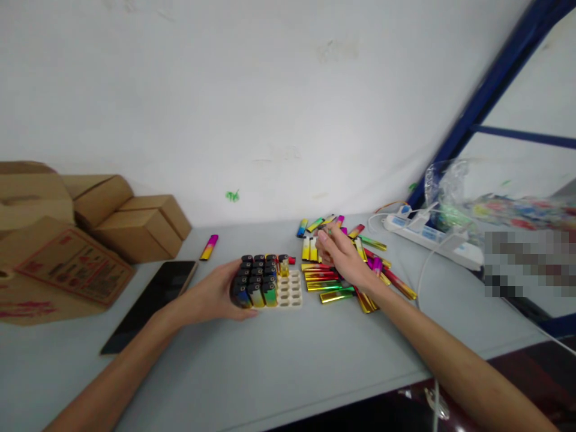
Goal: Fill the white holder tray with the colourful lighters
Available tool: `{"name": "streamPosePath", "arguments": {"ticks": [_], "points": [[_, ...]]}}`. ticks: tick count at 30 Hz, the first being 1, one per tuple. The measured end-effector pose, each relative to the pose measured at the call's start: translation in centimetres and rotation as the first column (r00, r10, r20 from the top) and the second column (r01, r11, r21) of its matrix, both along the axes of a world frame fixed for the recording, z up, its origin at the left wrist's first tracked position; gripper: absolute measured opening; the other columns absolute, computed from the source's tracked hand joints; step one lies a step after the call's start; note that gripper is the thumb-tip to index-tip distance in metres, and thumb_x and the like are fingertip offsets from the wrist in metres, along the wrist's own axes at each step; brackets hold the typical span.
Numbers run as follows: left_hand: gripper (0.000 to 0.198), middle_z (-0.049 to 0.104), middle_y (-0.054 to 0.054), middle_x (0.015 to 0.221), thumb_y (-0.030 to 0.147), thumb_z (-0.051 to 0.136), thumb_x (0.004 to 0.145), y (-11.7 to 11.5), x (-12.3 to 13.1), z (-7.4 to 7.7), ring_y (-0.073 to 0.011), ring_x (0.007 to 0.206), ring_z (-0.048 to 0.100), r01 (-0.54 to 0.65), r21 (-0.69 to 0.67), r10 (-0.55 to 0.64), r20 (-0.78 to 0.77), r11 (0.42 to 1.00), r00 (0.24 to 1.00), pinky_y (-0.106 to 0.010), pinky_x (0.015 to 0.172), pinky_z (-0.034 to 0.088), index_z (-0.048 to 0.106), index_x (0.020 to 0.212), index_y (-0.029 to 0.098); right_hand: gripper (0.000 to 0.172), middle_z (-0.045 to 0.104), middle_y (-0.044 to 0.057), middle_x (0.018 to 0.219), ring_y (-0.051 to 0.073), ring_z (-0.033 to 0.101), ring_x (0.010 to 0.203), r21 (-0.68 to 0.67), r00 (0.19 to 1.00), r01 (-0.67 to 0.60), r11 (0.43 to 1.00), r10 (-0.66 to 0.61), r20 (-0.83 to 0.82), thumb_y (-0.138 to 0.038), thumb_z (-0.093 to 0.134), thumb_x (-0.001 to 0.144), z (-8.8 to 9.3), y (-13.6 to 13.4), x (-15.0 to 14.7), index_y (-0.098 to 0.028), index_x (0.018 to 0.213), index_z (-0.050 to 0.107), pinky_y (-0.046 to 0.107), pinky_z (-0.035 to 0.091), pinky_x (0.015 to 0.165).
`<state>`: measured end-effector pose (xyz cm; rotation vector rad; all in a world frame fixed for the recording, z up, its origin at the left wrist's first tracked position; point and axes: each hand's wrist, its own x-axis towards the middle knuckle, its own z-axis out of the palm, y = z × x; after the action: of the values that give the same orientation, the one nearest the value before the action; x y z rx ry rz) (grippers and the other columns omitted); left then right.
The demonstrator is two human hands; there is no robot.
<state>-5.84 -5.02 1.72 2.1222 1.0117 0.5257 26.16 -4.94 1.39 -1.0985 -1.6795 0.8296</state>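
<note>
- Grey table [270, 366], white wall [225, 90] behind
- Left hand [219, 294] curled round upright lighters [255, 295] in tray [288, 305] — steady hold helps
- Right hand [341, 251] over loose lighters [324, 285] right of tray, can't tell if pinching — single lifts look safest

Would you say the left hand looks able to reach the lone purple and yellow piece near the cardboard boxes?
Probably yes: the purple and yellow piece lies beyond the left hand with nothing visible between them, though that hand may have to leave the black-topped lighters it cups.
</note>
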Motion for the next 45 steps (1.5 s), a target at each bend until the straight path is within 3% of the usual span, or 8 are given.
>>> {"name": "streamPosePath", "arguments": {"ticks": [4,7,15,23,27,36,40,45], "points": [[0.068,0.077,-0.01,0.127,0.039,0.091,0.067,-0.1,0.1,0.3,-0.0349,0.114,0.074,0.014,-0.005,-0.014,0.001,1.0,1.0,-0.043,0.102,0.061,0.065,0.126,0.019,0.044,0.064,0.005,0.096,0.02,0.063,0.086,0.046,0.99,-0.142,0.989,0.143,-0.019,-0.065,0.052,0.104,1.1,-0.6,-0.4,-0.023,0.098,0.065,0.033,0.056,0.077],[0.069,0.075,-0.011,0.131,0.04,0.09,0.07,0.1,0.1,0.2,-0.0336,0.116,0.073,0.024,-0.008,-0.024,-0.014,1.0,1.0,-0.045,0.105,0.06,0.062,0.129,0.018,0.043,0.066,0.007,0.096,0.022,0.061,0.096,0.147,0.986,-0.168,0.975,0.162,0.048,-0.06,0.058,0.104,1.7,-1.1,-0.7,-0.021,0.092,0.072,0.036,0.054,0.088],[0.073,0.074,-0.009,0.132,0.041,0.092,0.067,0.4,-0.2,-0.7,-0.0317,0.114,0.072,0.031,0.01,-0.031,0.006,0.999,0.999,-0.043,0.101,0.061,0.062,0.131,0.021,0.029,0.072,0.003,0.089,0.015,0.066,0.074,0.044,0.983,-0.175,0.984,0.177,-0.057,-0.047,0.075,0.097,0.5,-2.1,-2.4,-0.02,0.109,0.074,0.027,0.056,0.067],[0.071,0.075,-0.01,0.125,0.044,0.093,0.066,0.3,-0.1,-0.7,-0.0311,0.109,0.073,0.006,0.001,-0.006,0.015,1.0,1.0,-0.045,0.098,0.062,0.064,0.125,0.019,0.019,0.076,0.008,0.095,0.02,0.074,0.084,0.415,0.97,-0.118,0.902,0.014,0.245,-0.036,0.072,0.102,-0.5,-2.0,-3.3,-0.019,0.109,0.073,0.031,0.06,0.077],[0.071,0.076,-0.009,0.124,0.043,0.093,0.064,0.4,-0.1,-0.7,-0.0319,0.11,0.073,-0.005,0.042,0.006,-0.014,0.999,1.0,-0.044,0.1,0.061,0.064,0.125,0.017,0.015,0.078,0.007,0.099,0.02,0.076,0.087,0.381,0.945,-0.173,0.908,0.044,0.324,-0.032,0.071,0.102,-0.6,-1.6,-3.2,-0.021,0.112,0.071,0.031,0.061,0.08],[0.082,0.074,-0.011,0.133,0.042,0.094,0.065,0.6,-0.5,-0.8,-0.0331,0.115,0.072,0.022,0.088,-0.018,-0.038,0.996,0.999,-0.046,0.104,0.06,0.063,0.137,0.021,0.029,0.075,0.0,0.088,0.017,0.072,0.078,0.189,0.971,-0.158,0.969,0.118,0.206,-0.035,0.085,0.09,-0.3,-1.6,-3.9,-0.023,0.098,0.06,0.027,0.055,0.069],[0.096,0.068,-0.012,0.147,0.038,0.095,0.065,0.4,-1.1,-0.1,-0.0351,0.127,0.068,0.067,-0.001,-0.067,0.03,0.998,0.997,-0.049,0.116,0.053,0.054,0.151,0.02,0.021,0.076,0.002,0.087,0.017,0.071,0.076,0.15,0.98,-0.148,0.977,0.124,0.158,-0.04,0.07,0.102,0.9,-0.7,-2.3,-0.022,0.098,0.063,0.027,0.054,0.07],[0.104,0.062,-0.011,0.155,0.032,0.095,0.066,0.0,-1.5,1.0,-0.0358,0.136,0.064,0.12,-0.185,-0.103,0.098,0.975,0.99,-0.05,0.12,0.05,0.047,0.158,0.025,0.011,0.077,0.007,0.098,0.021,0.072,0.091,0.218,0.885,-0.198,0.956,0.079,0.458,-0.028,0.066,0.104,0.9,1.7,-1.6,-0.018,0.103,0.07,0.034,0.056,0.085]]}}
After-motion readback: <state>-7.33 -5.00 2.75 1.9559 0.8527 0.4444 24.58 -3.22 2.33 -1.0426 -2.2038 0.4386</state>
